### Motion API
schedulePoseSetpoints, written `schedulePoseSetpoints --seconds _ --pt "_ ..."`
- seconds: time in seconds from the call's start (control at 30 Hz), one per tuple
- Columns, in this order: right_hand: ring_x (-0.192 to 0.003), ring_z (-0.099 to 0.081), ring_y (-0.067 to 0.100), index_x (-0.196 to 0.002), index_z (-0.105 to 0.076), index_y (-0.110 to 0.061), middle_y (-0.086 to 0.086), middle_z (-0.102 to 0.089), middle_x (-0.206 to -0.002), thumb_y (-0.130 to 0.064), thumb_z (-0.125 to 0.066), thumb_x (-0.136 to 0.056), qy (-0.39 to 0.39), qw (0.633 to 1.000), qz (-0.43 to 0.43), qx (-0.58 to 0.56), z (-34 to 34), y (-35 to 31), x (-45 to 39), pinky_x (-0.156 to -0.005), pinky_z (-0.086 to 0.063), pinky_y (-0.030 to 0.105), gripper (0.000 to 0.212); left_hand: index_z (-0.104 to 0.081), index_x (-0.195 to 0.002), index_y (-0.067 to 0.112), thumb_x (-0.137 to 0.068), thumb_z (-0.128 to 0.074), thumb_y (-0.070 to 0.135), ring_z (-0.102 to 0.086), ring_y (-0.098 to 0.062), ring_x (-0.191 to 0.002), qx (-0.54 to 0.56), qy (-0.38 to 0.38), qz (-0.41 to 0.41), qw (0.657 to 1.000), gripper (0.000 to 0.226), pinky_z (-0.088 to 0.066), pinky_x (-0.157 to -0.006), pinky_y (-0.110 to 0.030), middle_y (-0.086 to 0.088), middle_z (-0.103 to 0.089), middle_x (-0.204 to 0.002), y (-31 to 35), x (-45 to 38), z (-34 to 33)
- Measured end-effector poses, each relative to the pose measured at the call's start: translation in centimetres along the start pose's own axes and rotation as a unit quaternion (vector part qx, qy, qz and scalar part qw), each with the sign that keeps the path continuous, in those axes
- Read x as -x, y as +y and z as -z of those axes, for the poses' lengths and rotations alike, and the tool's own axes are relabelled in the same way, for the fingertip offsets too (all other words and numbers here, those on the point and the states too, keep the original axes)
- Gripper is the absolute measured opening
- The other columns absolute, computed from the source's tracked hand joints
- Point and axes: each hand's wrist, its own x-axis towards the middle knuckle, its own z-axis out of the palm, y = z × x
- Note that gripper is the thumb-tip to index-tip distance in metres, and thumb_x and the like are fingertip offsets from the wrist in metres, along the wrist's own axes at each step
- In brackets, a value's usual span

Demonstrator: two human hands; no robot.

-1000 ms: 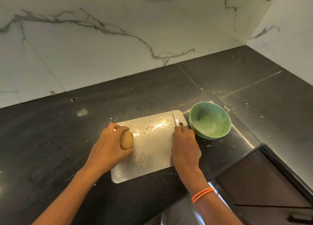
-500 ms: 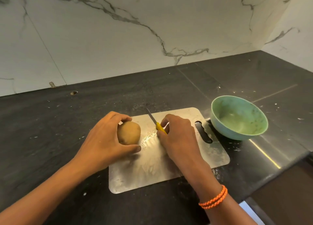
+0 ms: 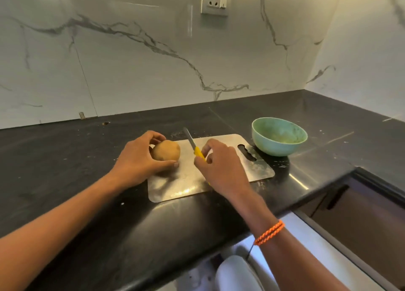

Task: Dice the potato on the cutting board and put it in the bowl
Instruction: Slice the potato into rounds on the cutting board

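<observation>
Two hands over cutting board point(image 3: 221, 179) on black table point(image 3: 65, 159). Left hand point(image 3: 140, 161) grip curled round whole potato point(image 3: 166, 150), at board's left end. Right hand point(image 3: 221, 168) grip closed on yellow-handled knife point(image 3: 194, 145), blade pointing away, just right of potato. Green bowl point(image 3: 279, 136) beside board's right end.

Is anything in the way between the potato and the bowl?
Yes. The right hand holding the knife sits on the board between the potato and the bowl. Nothing else lies between them.
</observation>
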Motion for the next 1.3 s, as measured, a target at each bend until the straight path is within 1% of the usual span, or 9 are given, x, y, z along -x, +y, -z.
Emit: schedulePoseSetpoints --seconds 0.1,0.33,0.5,0.57,0.7,0.83,0.93,1.1,1.3 --pt "-0.070 -0.059 0.019 -0.092 -0.056 -0.029 -0.002 -0.062 -0.074 -0.039 -0.064 -0.093 0.020 1.000 0.022 0.004 -0.8 -0.7 0.9 -0.056 -0.037 0.032 0.013 -0.060 -0.130 0.032 -0.054 -0.083 0.070 -0.061 -0.011 -0.108 0.005 0.031 -0.009 0.999 0.088 -0.050 -0.083 -0.023 0.010 -0.064 -0.124 -0.4 0.6 -0.1" --pt "-0.065 -0.059 0.011 -0.110 -0.054 -0.031 -0.008 -0.060 -0.072 -0.039 -0.061 -0.100 0.040 0.996 0.077 0.022 -2.8 -1.9 0.5 -0.057 -0.045 0.023 0.014 -0.057 -0.143 0.032 -0.062 -0.079 0.069 -0.054 -0.005 -0.114 0.008 0.028 -0.016 0.999 0.092 -0.041 -0.082 -0.011 0.015 -0.057 -0.133 -1.4 0.5 0.2" --pt "-0.064 -0.058 0.009 -0.129 -0.052 -0.034 -0.009 -0.062 -0.076 -0.038 -0.064 -0.099 0.021 0.997 0.073 0.034 -3.3 -1.6 0.4 -0.057 -0.042 0.016 0.033 -0.051 -0.149 0.039 -0.066 -0.081 0.063 -0.056 0.004 -0.111 0.027 0.011 -0.023 0.999 0.092 -0.044 -0.086 -0.011 0.019 -0.055 -0.139 -2.8 0.8 0.5" --pt "-0.066 -0.060 0.009 -0.135 -0.051 -0.035 -0.010 -0.062 -0.078 -0.038 -0.064 -0.099 0.009 0.996 0.076 0.040 -3.1 -1.5 0.7 -0.061 -0.051 0.018 0.039 -0.052 -0.149 0.041 -0.067 -0.083 0.061 -0.055 0.006 -0.114 0.041 0.015 -0.026 0.999 0.090 -0.045 -0.088 -0.010 0.021 -0.055 -0.140 -3.0 0.8 0.4" --pt "-0.065 -0.059 0.008 -0.137 -0.049 -0.036 -0.012 -0.062 -0.078 -0.039 -0.061 -0.100 0.000 0.996 0.079 0.039 -2.8 -1.7 1.1 -0.059 -0.046 0.016 0.039 -0.051 -0.149 0.042 -0.070 -0.079 0.063 -0.052 0.010 -0.117 0.048 0.021 -0.026 0.998 0.086 -0.045 -0.090 -0.012 0.025 -0.053 -0.139 -3.2 0.8 0.2" --pt "-0.070 -0.061 0.009 -0.139 -0.044 -0.040 -0.013 -0.064 -0.082 -0.044 -0.058 -0.100 -0.002 0.994 0.096 0.058 -2.7 -2.2 1.5 -0.070 -0.056 0.024 0.041 -0.052 -0.143 0.046 -0.069 -0.079 0.065 -0.052 0.006 -0.121 0.044 0.021 -0.027 0.998 0.082 -0.044 -0.089 -0.013 0.026 -0.054 -0.139 -3.3 0.7 0.1" --pt "-0.076 -0.061 0.010 -0.140 -0.039 -0.042 -0.012 -0.066 -0.088 -0.046 -0.055 -0.101 -0.005 0.992 0.101 0.077 -2.8 -2.6 1.7 -0.074 -0.058 0.028 0.042 -0.055 -0.137 0.047 -0.066 -0.078 0.070 -0.051 0.005 -0.120 0.029 0.024 -0.025 0.999 0.079 -0.042 -0.093 -0.017 0.024 -0.056 -0.136 -3.3 0.6 0.3" --pt "-0.074 -0.060 0.010 -0.137 -0.036 -0.041 -0.012 -0.064 -0.088 -0.045 -0.049 -0.104 -0.019 0.990 0.104 0.098 -2.8 -3.1 1.9 -0.070 -0.055 0.022 0.036 -0.055 -0.129 0.054 -0.059 -0.074 0.079 -0.045 0.010 -0.115 0.005 0.032 -0.009 0.999 0.077 -0.044 -0.107 -0.046 0.040 -0.046 -0.121 -3.2 0.9 0.5" --pt "-0.070 -0.057 0.010 -0.136 -0.034 -0.038 -0.012 -0.059 -0.083 -0.042 -0.046 -0.105 -0.040 0.987 0.107 0.113 -2.7 -3.4 2.2 -0.064 -0.050 0.018 0.033 -0.053 -0.120 0.061 -0.053 -0.065 0.095 -0.045 0.014 -0.115 -0.002 0.042 -0.012 0.999 0.076 -0.044 -0.107 -0.051 0.042 -0.049 -0.118 -3.4 0.8 0.6"
